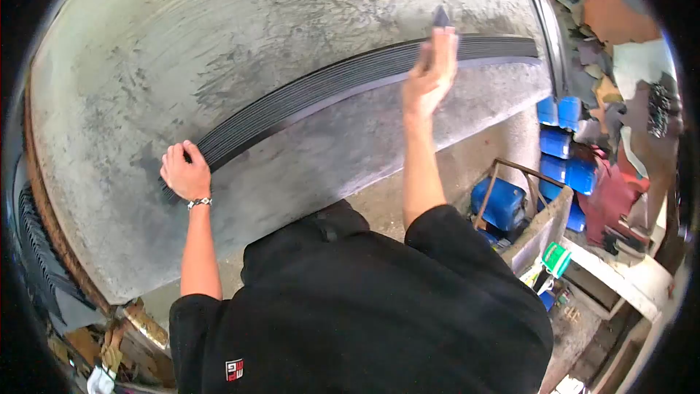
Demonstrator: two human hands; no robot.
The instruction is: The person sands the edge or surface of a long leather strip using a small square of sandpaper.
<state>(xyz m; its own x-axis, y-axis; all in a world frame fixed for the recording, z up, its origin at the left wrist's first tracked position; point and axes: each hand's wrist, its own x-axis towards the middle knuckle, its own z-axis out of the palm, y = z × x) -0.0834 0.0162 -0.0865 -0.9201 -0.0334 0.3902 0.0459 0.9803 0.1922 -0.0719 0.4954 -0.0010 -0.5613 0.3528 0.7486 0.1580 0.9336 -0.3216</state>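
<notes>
A long stack of dark strips (350, 69), likely leather, curves across the worktop (292, 153), its fine parallel edges showing. My left hand (186, 170), wearing a bracelet, is closed over the stack's left end with fingers curled. Farther right, my right hand (432, 76) reaches over the stack, slightly blurred, with its fingers pressed together. A small dark pointed piece (442, 18) sticks out past those fingertips; its kind I cannot tell. Along the near side of the stack runs a smooth greyish strip (328, 102).
The worktop is scuffed and smeared with dark marks. To the right, blue containers (499, 203) stand below it by a rusty frame. Leather scraps (620, 18) are piled beyond, and a green-and-white container (555, 259) sits lower right. Dark layered material (36, 248) lies at the left.
</notes>
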